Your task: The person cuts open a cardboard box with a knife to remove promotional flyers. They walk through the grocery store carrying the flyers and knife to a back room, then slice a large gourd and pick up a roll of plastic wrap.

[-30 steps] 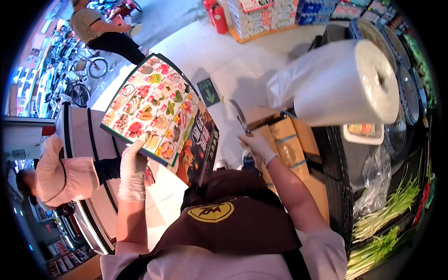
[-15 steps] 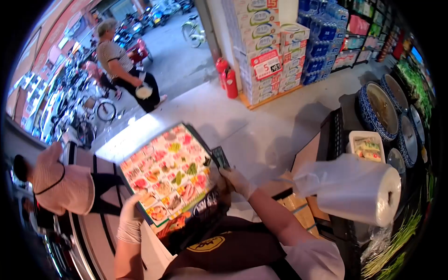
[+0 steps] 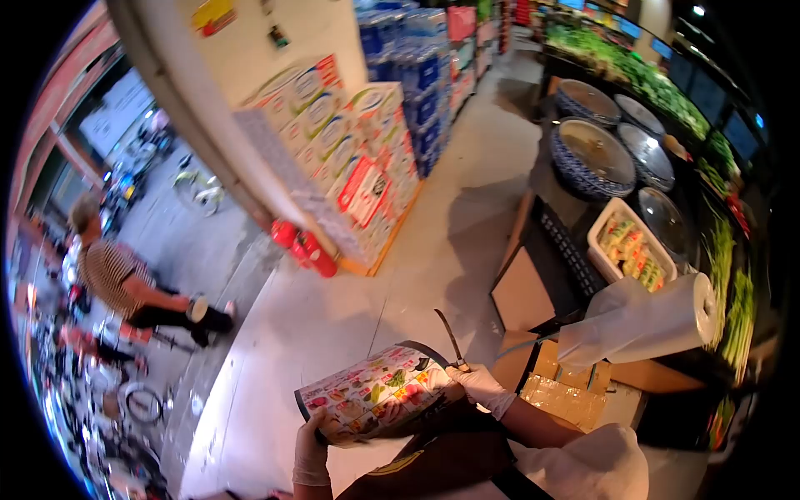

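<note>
My gloved left hand (image 3: 312,450) grips the lower left edge of a curved printed sheet (image 3: 375,392) with food pictures. The sheet bends across the front of my dark apron (image 3: 454,454). At its right end, my gloved right hand (image 3: 481,386) is closed around the base of a thin curved tool (image 3: 451,335) that looks like a blade and points up and away. That hand lies by the sheet's right edge; whether it also holds the sheet is hard to tell. A roll of clear plastic bags (image 3: 658,321) is to its right.
Cartons (image 3: 333,150) and red fire extinguishers (image 3: 304,250) stand by the doorway. A white tray of packets (image 3: 632,244) and lidded patterned bowls (image 3: 592,158) are on the right stand, above cardboard boxes (image 3: 562,400). Outside, a person in a striped shirt (image 3: 108,271) holds something round.
The view has swung right. The sheet now appears lower, flatter and more bent. The curved tool, hidden half a second ago, shows again above my right hand. The person by the counter has left the view.
</note>
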Available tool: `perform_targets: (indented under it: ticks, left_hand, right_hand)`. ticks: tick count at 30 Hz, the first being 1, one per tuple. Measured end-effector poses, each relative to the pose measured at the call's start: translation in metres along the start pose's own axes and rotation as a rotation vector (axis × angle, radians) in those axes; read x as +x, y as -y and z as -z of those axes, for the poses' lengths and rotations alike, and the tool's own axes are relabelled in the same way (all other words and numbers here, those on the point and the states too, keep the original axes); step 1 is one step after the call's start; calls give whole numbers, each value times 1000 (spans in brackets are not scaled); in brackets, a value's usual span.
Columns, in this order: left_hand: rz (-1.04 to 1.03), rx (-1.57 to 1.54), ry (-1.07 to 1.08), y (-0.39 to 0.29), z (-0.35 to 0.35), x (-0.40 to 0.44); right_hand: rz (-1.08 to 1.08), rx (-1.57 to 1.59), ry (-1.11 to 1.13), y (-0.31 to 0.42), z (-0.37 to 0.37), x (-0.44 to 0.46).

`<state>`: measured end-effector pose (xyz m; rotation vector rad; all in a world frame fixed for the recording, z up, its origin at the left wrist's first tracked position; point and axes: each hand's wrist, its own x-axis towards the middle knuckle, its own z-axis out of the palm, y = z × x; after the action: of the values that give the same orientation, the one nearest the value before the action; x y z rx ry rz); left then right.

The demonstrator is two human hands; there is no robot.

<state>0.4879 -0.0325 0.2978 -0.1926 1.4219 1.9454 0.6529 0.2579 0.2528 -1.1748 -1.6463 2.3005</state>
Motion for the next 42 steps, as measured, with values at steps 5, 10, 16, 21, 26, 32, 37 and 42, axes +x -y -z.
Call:
perform_targets:
  ticks: [5,10,16,21,26,32,37,42]
  left_hand:
    - [147,126,163,-49,-78,101]
    - [122,273,173,-106,-169,198]
    - [42,237,223,-159,-246,315]
    - [24,191,415,-165,-324,457]
    - [165,264,477,-205,-452,603]
    - [232,495,600,-248,-661,730]
    - [275,612,709,-230,-824,833]
    - [328,654,751,-202,-989,915]
  right_hand:
    - [23,169,-203,34,29,48]
    - [66,168,-363,88,48,122]
    - [166,296,-284,174,79,230]
    - [204,283,-420,240,123,334]
    - [112,662,-459,341,174,422]
    - [184,625,-659,438,258,500]
    - [269,775,-801,482,346,605]
    - [268,658,-811,550,469,709]
